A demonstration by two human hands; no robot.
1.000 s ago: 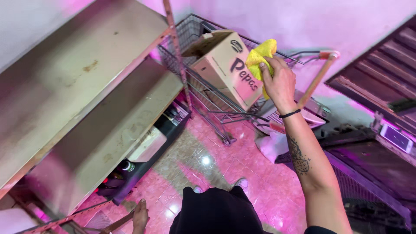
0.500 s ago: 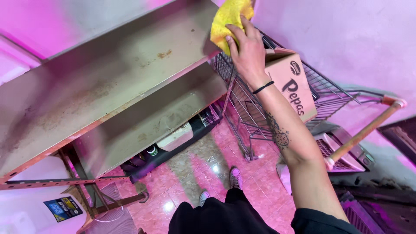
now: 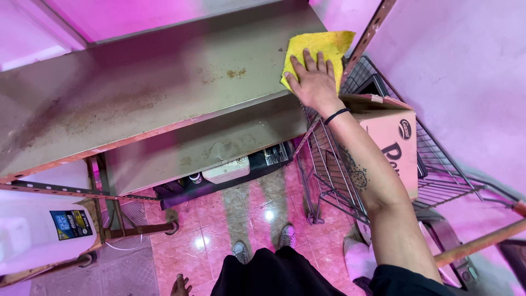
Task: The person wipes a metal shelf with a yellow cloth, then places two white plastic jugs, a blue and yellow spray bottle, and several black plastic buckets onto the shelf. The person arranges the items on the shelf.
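On the far right end of the top metal shelf (image 3: 137, 98), the right hand (image 3: 313, 82) lies flat with its fingers spread, pressing a yellow cloth (image 3: 318, 52) against the stained surface; its grip is open, palm down on the cloth rather than closed round it. The cloth sits at the shelf's right edge, just beside a rusty upright post (image 3: 367, 35). A black band circles the wrist, and the forearm (tattooed on its inner side) crosses above a cardboard box (image 3: 397, 148) that stands in a wire cart (image 3: 334, 175) to the right of the shelving. A lower shelf (image 3: 219, 148) shows beneath the top one, with dark items tucked under it near the pink tiled floor (image 3: 241, 219). At the near bottom edge, only the fingertips of the left hand (image 3: 179, 286) show, so I cannot tell how its grip stands. A white jug (image 3: 38, 235) sits at the near left.
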